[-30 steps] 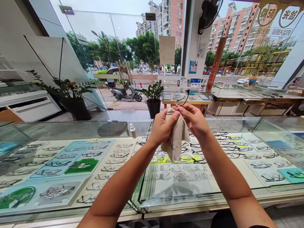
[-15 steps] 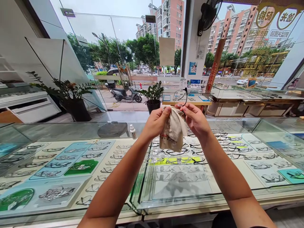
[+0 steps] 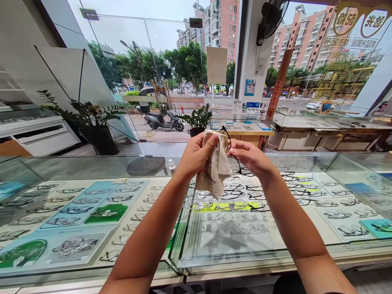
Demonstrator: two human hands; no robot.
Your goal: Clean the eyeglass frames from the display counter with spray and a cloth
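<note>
- Cloth [image 3: 214,173] bunched in left hand [image 3: 198,153], right up against the glasses [image 3: 229,139]
- right hand [image 3: 249,156] pinching the glasses, held up over the glass bench [image 3: 245,243]
- white bottle [image 3: 172,165] near left forearm

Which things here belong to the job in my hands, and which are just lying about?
In the job:
- cloth, in your left hand
- dark-armed glasses, in your right hand
- possibly the white bottle

Just about:
- displayed eyeglasses
- stool
- wall fan
</note>
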